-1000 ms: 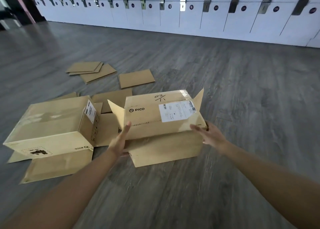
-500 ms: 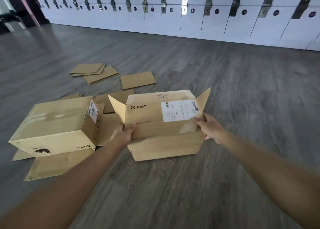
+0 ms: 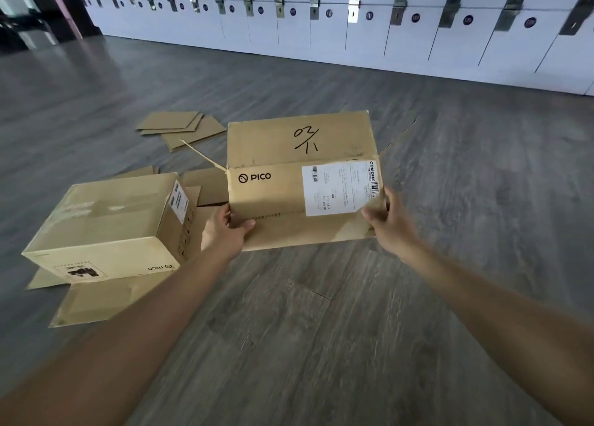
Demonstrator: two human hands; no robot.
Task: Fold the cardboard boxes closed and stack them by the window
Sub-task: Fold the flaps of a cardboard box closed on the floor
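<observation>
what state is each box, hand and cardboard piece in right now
labelled box: held up, side flaps sticking out
left hand: grips its lower left edge
right hand: grips its lower right corner
second box: on floor, top taped
flat cardboard sheets: loose on floor

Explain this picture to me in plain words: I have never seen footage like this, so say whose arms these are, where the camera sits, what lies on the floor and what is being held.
No machine here: these are a person's two bare arms, filmed by a wide-angle camera worn on the head, looking forward and down.

The left hand and the right hand each grip a side of a cardboard box marked PICO, with a white shipping label and handwritten numbers on top. Its end flaps stick out, so it is not yet folded closed.

To the left, a second box sits on the grey wood floor on flattened cardboard. More flat cardboard pieces lie farther back. A row of white lockers lines the far wall.
</observation>
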